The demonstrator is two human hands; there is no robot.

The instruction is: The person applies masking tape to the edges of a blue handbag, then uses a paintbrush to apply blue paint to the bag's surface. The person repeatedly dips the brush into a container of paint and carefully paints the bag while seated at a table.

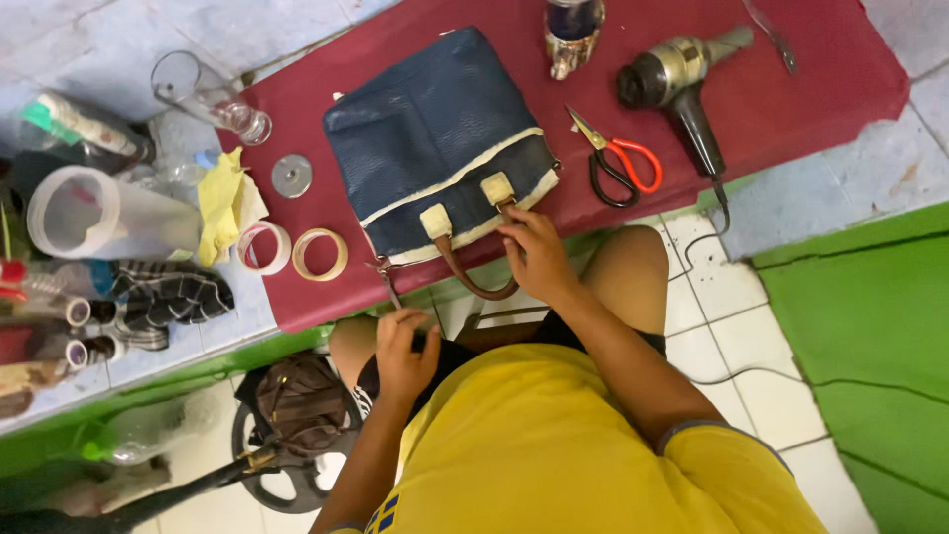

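Observation:
A dark blue leather handbag [435,129] with cream trim and a brown handle [465,277] lies on a maroon cloth [791,109]. My right hand [534,252] rests on the bag's lower edge, fingers touching the cream handle tab and the brown handle. My left hand [403,346] is closed around a thin metal tool [388,282] whose tip points up at the bag's near corner.
Red-handled scissors [618,163] and a hair dryer [682,79] lie right of the bag. Two tape rolls [319,254], a metal disc [292,175], a yellow rag [225,203], a clear glass [203,91] and bottles crowd the left. A brown bag [301,400] sits by my knee.

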